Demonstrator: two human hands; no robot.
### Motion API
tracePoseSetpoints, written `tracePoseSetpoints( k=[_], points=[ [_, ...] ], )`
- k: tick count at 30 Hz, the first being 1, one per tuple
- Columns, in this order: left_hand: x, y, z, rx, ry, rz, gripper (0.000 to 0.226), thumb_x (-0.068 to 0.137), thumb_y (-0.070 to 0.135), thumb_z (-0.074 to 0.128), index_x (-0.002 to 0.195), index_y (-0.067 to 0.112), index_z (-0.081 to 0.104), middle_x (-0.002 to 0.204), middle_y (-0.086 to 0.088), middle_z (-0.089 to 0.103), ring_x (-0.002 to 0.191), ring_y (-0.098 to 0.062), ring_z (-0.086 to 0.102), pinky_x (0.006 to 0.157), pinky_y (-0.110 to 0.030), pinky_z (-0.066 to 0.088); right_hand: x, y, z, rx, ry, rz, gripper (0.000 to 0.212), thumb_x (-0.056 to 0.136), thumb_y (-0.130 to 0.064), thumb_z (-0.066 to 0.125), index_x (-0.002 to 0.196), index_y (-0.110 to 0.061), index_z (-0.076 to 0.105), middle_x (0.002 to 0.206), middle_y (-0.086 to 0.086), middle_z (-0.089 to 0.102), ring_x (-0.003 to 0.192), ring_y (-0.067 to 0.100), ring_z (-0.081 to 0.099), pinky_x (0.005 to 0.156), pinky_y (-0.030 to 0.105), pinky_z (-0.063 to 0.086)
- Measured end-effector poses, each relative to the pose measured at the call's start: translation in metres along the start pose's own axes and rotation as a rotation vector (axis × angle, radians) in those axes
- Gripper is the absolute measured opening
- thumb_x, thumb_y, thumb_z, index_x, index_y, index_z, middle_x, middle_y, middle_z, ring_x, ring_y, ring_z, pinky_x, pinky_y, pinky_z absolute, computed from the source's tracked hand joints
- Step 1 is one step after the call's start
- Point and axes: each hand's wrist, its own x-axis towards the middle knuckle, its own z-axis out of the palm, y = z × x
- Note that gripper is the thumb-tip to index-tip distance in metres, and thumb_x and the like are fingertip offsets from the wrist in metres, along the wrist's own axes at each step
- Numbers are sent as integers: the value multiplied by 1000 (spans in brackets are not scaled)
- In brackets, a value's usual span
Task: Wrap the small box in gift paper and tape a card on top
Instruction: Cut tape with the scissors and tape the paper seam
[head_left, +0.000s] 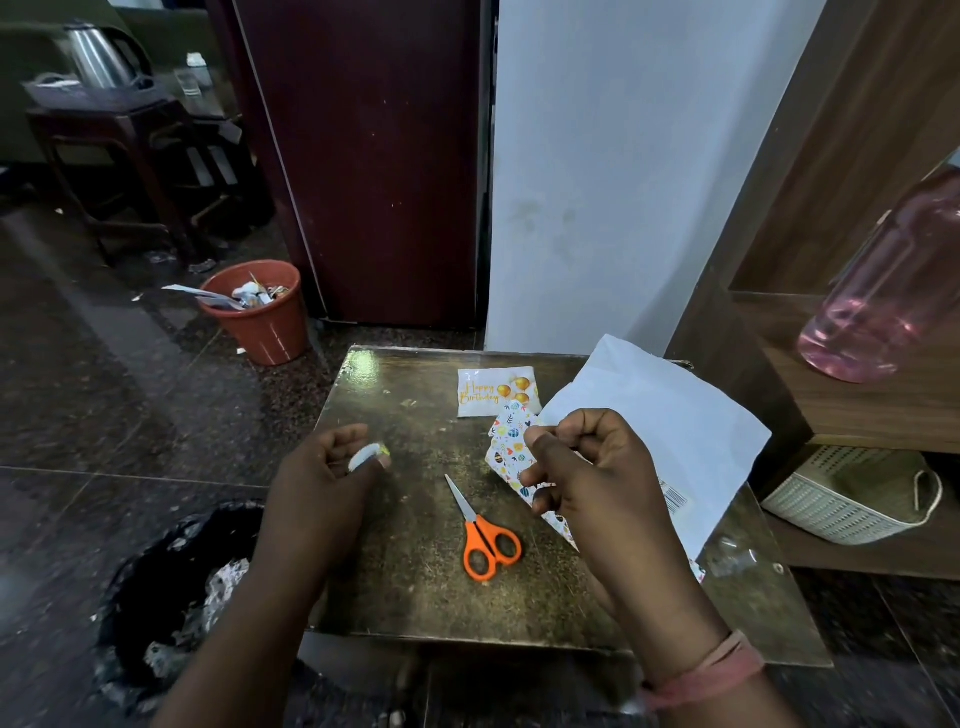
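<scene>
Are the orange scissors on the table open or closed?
Closed. The scissors lie flat on the table, the blades together as one narrow point, the two orange handle loops side by side, touching.

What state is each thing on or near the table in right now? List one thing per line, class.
Left hand: raised, pinching a tape roll.
Right hand: closed, fingers pinched; what it grips is unclear.
Scissors: closed, flat on the table.
Card: flat, face up, untaped.
Gift paper: partly lifted, white side up.
Bin: holds scraps.
</scene>
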Motion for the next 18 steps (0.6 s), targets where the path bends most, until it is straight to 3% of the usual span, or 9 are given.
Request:
tracePoseSetpoints(
  k=[5,12,18],
  points=[
    [-4,1,9,78,10,88,26,94,25,75,118,21,69,104,10,73,91,1,67,70,-19,47,1,-1,-3,3,-5,-3,19,93,-8,70,89,-13,52,87,10,59,62,18,65,54,35,45],
    [-8,-1,9,259,-28,123,28,87,22,80,102,41,66,93,24,70,89,4,67,76,-24,50,0,-4,-4,-9,-1,2,19,93,-9,71,90,-14,53,88,10,63,61,18,64,55,35,45],
    [-9,0,12,363,-34,145,51,80,40,80,128,27,68,112,6,75,101,-15,70,93,-42,56,7,-14,-18,67,52,-32,17,94,-2,65,92,-13,52,97,16,68,62,20,61,52,33,43]
  ],
)
